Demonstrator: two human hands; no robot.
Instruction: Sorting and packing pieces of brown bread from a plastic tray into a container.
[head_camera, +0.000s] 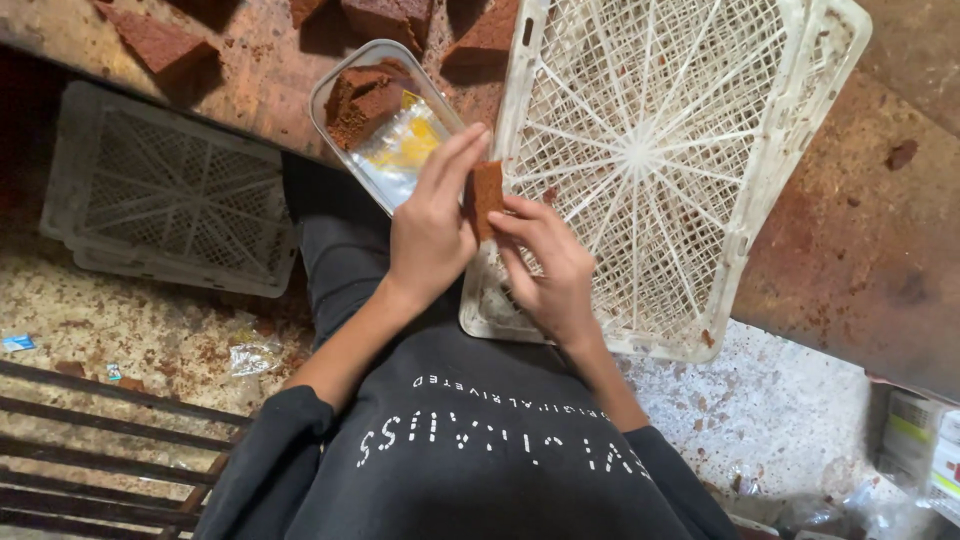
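On the far left, a stack of grey lattice crates (165, 195) is sitting on the crumb-strewn floor (120, 320), well apart from the hands and out of their way. Above it, brown cake blocks (160, 45) are lying along the rusty worktop (260, 80).

Moving right, a clear plastic tub (385, 120) is resting on the worktop's edge, holding two brown cake pieces beside a yellowish wrapper; it is sitting just beyond the left hand's fingertips, within easy reach.

The left hand (432, 225) is pinching a small brown cake slice (487, 195) between fingers and thumb, holding it upright on its edge so both faces are staying exposed. The right hand (548, 265) is grasping the same slice from the other side, fingertips pressing against its lower edge, probably steadying or trimming it. The slice is hanging in the air between both hands, over the near left corner of the white lattice crate (760, 180).

That crate is lying tilted across the worktop and the person's lap, empty apart from crumbs, and its rim is crowding the right hand. Further right, bare rusty worktop is showing, and packaged goods (915, 440) are standing at the lower right corner.
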